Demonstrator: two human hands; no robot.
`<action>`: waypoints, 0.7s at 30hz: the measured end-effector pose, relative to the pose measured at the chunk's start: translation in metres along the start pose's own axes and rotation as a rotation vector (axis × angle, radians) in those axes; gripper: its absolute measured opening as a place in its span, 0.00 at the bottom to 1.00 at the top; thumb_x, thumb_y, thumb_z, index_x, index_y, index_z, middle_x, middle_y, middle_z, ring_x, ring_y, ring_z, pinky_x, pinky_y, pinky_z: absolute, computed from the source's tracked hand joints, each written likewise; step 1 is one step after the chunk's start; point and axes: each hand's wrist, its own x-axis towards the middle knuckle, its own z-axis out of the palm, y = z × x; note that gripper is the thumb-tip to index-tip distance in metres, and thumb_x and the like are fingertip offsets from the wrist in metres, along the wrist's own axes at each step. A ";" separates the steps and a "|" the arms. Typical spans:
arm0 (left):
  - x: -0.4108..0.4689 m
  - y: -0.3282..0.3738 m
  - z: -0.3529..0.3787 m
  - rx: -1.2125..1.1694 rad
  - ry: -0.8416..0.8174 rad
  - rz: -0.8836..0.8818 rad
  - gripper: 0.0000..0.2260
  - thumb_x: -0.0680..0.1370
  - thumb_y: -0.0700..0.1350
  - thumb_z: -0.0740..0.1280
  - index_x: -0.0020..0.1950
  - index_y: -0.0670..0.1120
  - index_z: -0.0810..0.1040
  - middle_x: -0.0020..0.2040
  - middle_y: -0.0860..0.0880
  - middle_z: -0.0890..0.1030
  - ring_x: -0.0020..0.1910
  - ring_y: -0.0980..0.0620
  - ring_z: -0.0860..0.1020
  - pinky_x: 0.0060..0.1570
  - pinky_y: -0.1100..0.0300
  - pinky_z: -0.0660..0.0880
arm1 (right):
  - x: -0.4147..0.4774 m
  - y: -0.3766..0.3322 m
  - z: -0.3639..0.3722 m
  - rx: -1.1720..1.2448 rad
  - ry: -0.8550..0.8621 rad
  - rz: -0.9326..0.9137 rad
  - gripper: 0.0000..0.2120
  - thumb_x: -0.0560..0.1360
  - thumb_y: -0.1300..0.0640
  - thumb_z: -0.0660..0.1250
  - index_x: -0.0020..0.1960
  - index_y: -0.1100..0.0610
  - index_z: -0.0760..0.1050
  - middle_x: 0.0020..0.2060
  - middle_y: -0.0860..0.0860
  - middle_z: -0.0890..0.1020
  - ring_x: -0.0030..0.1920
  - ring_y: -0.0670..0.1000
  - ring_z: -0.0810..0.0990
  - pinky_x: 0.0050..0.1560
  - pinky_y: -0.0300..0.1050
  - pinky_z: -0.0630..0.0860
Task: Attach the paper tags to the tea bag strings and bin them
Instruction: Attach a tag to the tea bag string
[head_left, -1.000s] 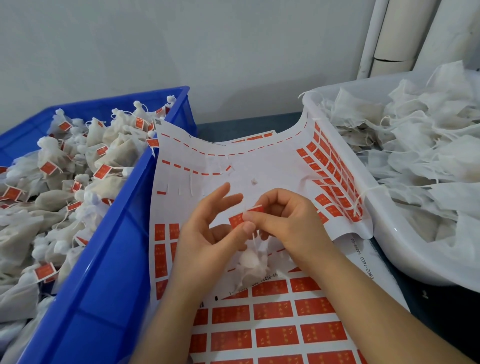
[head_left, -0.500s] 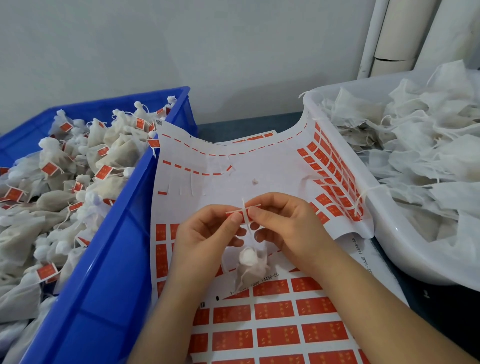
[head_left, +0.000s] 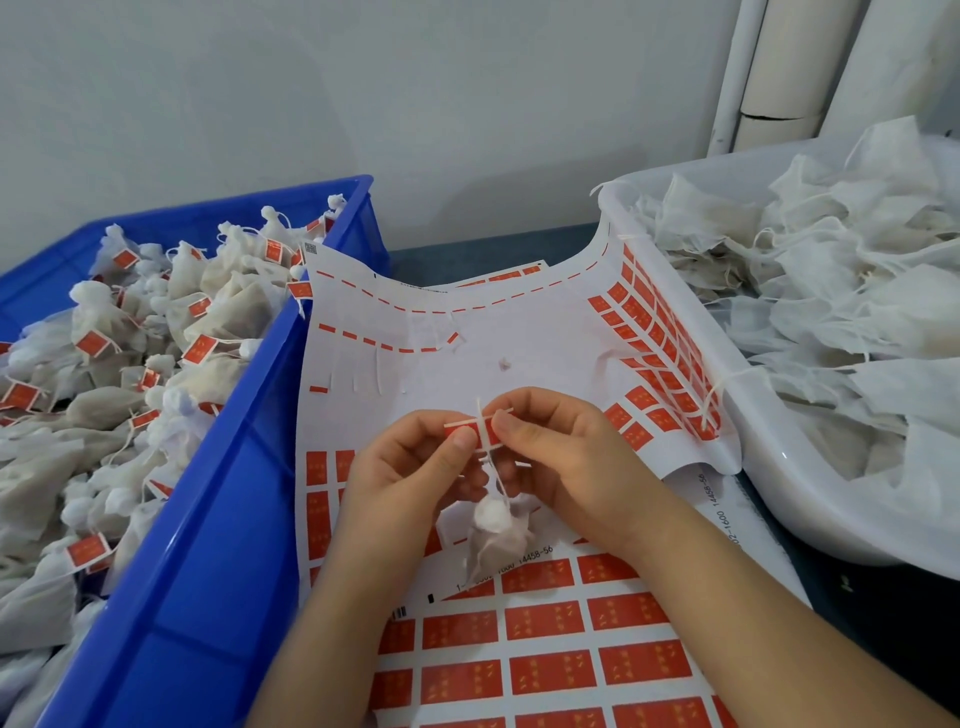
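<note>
Splayed 1 s ago, left hand (head_left: 410, 470) now pinches the red tag (head_left: 469, 433) with right hand (head_left: 569, 457), white tea bag (head_left: 493, 538) dangling.

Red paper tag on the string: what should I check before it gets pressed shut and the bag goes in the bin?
1. White string crosses the small red paper tag: ok.
2. Left hand and right hand both pinch the tag: ok.
3. Tag folded shut over string: cannot tell.
4. White mesh tea bag hangs free below the hands: ok.
5. Blue plastic bin open, beside left hand: ok.
</note>
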 end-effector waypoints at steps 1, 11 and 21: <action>0.000 0.000 0.000 -0.007 -0.004 -0.004 0.09 0.63 0.56 0.68 0.40 0.55 0.83 0.37 0.50 0.83 0.36 0.52 0.82 0.37 0.64 0.78 | 0.000 -0.001 0.000 0.035 -0.020 0.000 0.07 0.73 0.54 0.65 0.41 0.49 0.82 0.35 0.49 0.80 0.35 0.47 0.76 0.38 0.39 0.75; -0.001 0.002 -0.001 -0.068 -0.001 -0.037 0.12 0.64 0.54 0.68 0.44 0.56 0.85 0.42 0.49 0.84 0.41 0.49 0.83 0.38 0.63 0.78 | 0.000 0.000 -0.004 0.038 -0.036 -0.091 0.10 0.66 0.50 0.68 0.44 0.49 0.84 0.33 0.48 0.81 0.30 0.46 0.74 0.35 0.37 0.75; 0.000 0.002 0.000 -0.075 0.054 -0.012 0.12 0.60 0.54 0.70 0.42 0.57 0.85 0.39 0.49 0.84 0.35 0.51 0.82 0.34 0.64 0.77 | 0.002 0.001 -0.005 -0.023 0.018 -0.115 0.10 0.59 0.45 0.73 0.37 0.48 0.82 0.31 0.47 0.81 0.30 0.46 0.75 0.36 0.40 0.76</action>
